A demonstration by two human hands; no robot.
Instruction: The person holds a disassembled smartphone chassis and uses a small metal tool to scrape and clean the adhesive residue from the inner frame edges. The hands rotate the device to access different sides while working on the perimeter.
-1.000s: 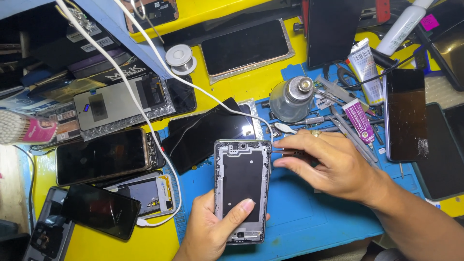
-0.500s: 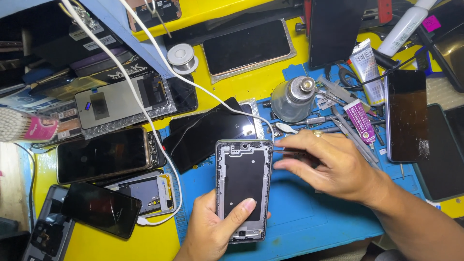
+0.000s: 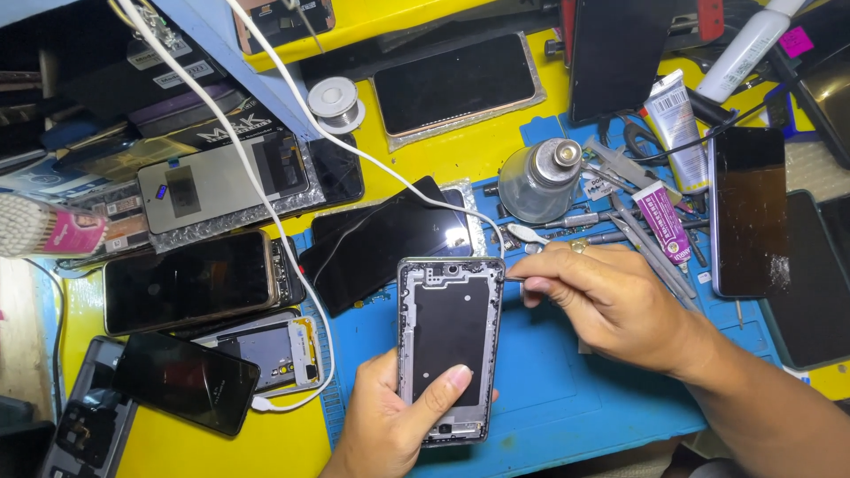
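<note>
One phone frame point(image 3: 450, 345) sits upright in the closed left hand point(image 3: 390, 425) over the blue mat point(image 3: 567, 398) near the table's front edge. The right hand point(image 3: 611, 305) pinches one thin tool at its upper right edge. Two glue tubes point(image 3: 662, 221) lie behind.

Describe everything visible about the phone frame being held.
The phone frame is an opened, screenless rectangular shell: a silvery metal-looking rim around a dark flat inner plate, with small cutouts and screw points along the top and edges. It is held roughly upright over the blue mat. The left hand grips its lower end, thumb lying across the plate. The right hand touches its upper right edge with a thin tool, mostly hidden.
</note>
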